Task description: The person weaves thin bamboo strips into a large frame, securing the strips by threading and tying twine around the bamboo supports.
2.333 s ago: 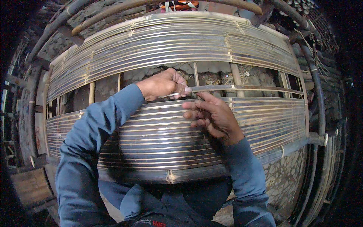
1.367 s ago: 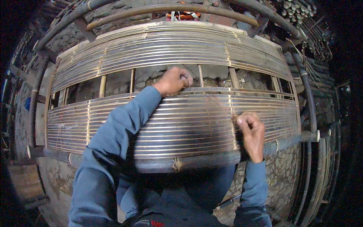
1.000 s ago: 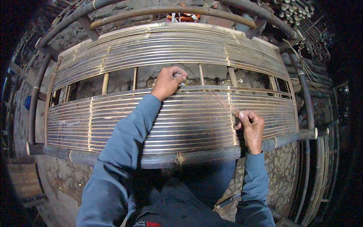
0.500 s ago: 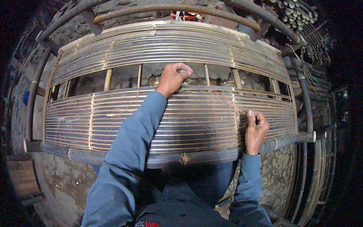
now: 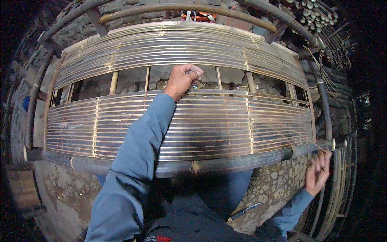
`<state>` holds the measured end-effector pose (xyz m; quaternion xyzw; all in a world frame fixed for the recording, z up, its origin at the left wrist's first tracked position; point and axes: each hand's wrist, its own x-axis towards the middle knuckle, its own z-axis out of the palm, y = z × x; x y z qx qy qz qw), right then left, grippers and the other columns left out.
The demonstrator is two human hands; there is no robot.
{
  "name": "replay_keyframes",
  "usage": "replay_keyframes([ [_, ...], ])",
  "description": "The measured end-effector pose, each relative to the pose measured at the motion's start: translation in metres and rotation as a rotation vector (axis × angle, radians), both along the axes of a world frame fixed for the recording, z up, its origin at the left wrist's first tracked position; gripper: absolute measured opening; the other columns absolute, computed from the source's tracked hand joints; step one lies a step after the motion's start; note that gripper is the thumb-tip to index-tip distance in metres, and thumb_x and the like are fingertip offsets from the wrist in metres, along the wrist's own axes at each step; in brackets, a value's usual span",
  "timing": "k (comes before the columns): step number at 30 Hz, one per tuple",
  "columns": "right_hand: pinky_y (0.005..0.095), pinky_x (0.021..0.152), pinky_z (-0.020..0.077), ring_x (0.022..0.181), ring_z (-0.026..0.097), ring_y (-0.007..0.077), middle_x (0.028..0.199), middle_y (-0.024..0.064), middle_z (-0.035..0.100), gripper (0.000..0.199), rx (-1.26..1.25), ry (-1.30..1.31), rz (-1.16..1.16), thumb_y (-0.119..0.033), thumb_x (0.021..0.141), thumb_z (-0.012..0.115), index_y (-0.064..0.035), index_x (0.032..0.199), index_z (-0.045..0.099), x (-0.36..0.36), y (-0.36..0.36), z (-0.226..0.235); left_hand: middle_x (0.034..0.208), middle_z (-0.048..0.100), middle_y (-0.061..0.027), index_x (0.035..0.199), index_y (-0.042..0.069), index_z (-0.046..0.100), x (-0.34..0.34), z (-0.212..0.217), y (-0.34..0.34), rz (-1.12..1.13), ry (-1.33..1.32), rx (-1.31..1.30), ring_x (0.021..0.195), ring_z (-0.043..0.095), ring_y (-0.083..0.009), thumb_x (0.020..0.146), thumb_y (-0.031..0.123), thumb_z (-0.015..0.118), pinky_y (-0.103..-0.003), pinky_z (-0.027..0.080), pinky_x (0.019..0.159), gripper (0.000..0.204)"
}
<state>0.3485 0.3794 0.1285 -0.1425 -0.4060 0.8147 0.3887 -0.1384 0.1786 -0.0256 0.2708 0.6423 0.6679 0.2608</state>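
Before me lies a slatted bamboo bench top [image 5: 209, 121], its thin strips set side by side in a near and a far band. My left hand [image 5: 183, 80] is closed in a pinch over the gap between the bands; what its fingertips hold is too small to make out. Out past the right front corner is my right hand [image 5: 317, 171], blurred by motion, its fingers closed on a thin red thread [image 5: 303, 137]. That thread runs slantwise back over the near strips. More fine red threads lie across the strips at left and centre.
A thick dark bamboo pole [image 5: 225, 164] forms the front edge. Curved bamboo rails [image 5: 185, 8] rise behind. Cut bamboo poles [image 5: 318, 16] are stacked at the far right. A thin dark tool [image 5: 248, 210] lies low on the right, above the stony floor [image 5: 266, 187].
My right hand has swung outward to the right and toward me, from over the strips to beyond the corner, drawing the red thread along. My left hand stays pinched in nearly the same place.
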Motion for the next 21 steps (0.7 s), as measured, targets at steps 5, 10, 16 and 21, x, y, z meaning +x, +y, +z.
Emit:
replay_keyframes([
  [5,0.0258,0.067,0.0478,0.077,0.049,0.0124,0.091,0.0053,0.049,0.02,0.161,-0.037,-0.023,-0.013,0.109,0.043,0.0025,0.119,0.05,0.127,0.009,0.03,0.088,0.072,-0.0066,0.102,0.0,0.074,0.002,-0.005,0.009,0.009,0.022,-0.012,0.074,0.062,-0.011,0.09,0.005,0.064,-0.027,0.051,0.069,0.016],
  [10,0.049,0.122,0.0253,0.136,0.039,0.0349,0.136,0.0221,0.048,0.027,0.066,0.134,-0.631,-0.007,0.104,0.048,0.0122,0.123,0.05,0.233,-0.007,0.035,0.099,0.07,-0.014,0.107,0.008,0.073,0.076,0.003,0.033,0.072,0.914,0.066,0.093,0.065,-0.0318,0.087,0.023,0.07,-0.043,0.049,0.09,0.025],
  [16,0.0292,0.064,0.032,0.072,0.034,0.0143,0.08,0.0016,0.034,0.032,0.033,-0.172,-0.596,-0.02,0.106,0.054,-0.0084,0.08,0.037,0.267,-0.001,0.03,0.08,0.067,-0.0134,0.08,0.007,0.07,0.17,0.012,0.054,-0.381,0.968,0.003,0.081,0.064,-0.034,0.088,0.047,0.069,-0.046,0.045,0.081,0.041],
  [21,0.0263,0.054,0.0284,0.059,0.029,0.0083,0.07,-0.0042,0.03,0.034,0.1,-0.617,-0.989,-0.03,0.104,0.06,-0.0152,0.079,0.041,0.287,0.026,0.008,0.066,0.063,-0.0143,0.073,0.006,0.069,0.216,0.014,0.043,-0.245,0.788,-0.12,0.07,0.063,-0.0386,0.092,0.039,0.067,-0.047,0.046,0.079,0.037],
])
